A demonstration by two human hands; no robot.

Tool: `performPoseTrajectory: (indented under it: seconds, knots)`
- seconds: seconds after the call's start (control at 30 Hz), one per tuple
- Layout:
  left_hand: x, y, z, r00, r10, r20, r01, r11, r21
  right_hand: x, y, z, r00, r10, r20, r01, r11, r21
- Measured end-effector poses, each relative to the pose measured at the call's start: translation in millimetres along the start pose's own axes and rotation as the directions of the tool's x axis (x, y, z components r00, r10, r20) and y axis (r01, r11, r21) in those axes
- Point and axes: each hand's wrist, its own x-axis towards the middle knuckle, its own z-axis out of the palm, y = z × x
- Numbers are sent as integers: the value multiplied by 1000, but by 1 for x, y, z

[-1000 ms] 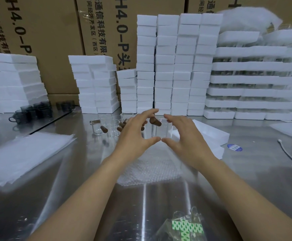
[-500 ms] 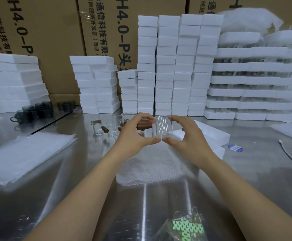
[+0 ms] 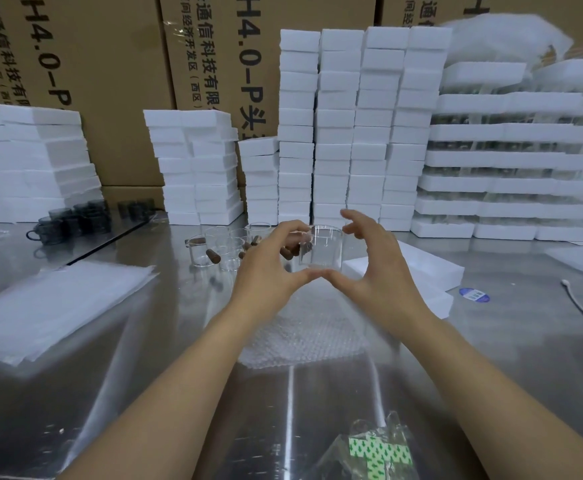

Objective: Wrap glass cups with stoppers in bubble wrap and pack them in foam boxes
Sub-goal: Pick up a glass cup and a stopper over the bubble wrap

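Glass cup (image 3: 322, 252) is upright btwn both hands, held up: left hand (image 3: 267, 268) pinches its left side, right hand (image 3: 380, 271) has fingers spread w/ thumb under it; bubble wrap (image 3: 300, 337) lies straight below, on the near side

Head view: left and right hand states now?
Left hand: holding glass cup, fingers on rim.
Right hand: open, thumb touching cup base.

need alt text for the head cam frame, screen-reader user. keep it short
A clear glass cup is held above a bubble wrap sheet on a steel table, pinched top and bottom by the left hand, with the right hand putting its thumb at the base, fingers spread. Behind: more glass cups with brown stoppers, stacks of white foam boxes, cardboard cartons.
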Motion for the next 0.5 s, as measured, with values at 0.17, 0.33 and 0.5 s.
performPoseTrajectory:
  seconds: [0.17, 0.33, 0.5]
  knots:
    - [6, 3, -4, 977, -176, 117, 204, 927, -313, -3, 4, -1, 984, 146, 101, -152, 987, 60]
    - [6, 10, -13, 934, -252, 252, 345, 818, -459, -2, -1, -3, 970, 155, 187, -181, 975, 131]
    - [6, 10, -14, 894, -254, 368, 412, 790, -455, -2, -7, -3, 961, 154, 232, -196, 966, 170]
